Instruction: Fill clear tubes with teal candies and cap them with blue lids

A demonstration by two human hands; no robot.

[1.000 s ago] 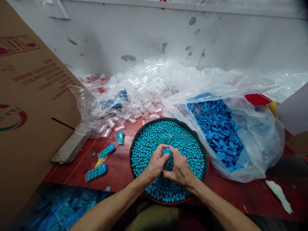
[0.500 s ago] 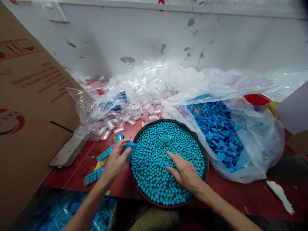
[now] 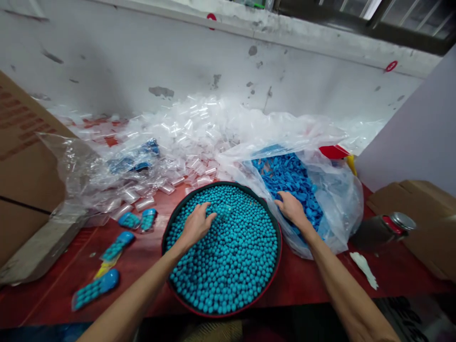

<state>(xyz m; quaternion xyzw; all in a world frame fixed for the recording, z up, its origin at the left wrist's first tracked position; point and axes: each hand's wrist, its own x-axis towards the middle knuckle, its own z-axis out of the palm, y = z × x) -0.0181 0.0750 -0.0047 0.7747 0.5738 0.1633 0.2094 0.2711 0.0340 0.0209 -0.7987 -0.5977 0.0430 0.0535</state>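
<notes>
A round tray (image 3: 279,237) with a dark rim stands in front of me, full of small turquoise balls (image 3: 228,266). Over its upper left part is my left hand (image 3: 196,224), thumb and fingers apart, nothing visible in it. Just beyond its fingertips a clear plastic tube (image 3: 224,211) lies among the balls. My right hand (image 3: 291,208) reaches over the near left edge of a clear plastic bag (image 3: 338,209), touching or just above the blue plastic caps (image 3: 281,173) inside; its thumb and forefinger are slightly apart. Several capped tubes of balls (image 3: 95,289) lie left of the tray.
Clear empty tubes (image 3: 192,166) are heaped behind the tray, partly under plastic film. Cardboard boxes stand at the left (image 3: 28,171) and right (image 3: 416,213). A dark flask (image 3: 377,230) and a crumpled white scrap (image 3: 364,270) are at the right on the red table (image 3: 149,294).
My left hand has let go of a blue-capped tube at the left and moved over the balls. My right hand has gone from the balls to the bag of caps. The view has swung right.
</notes>
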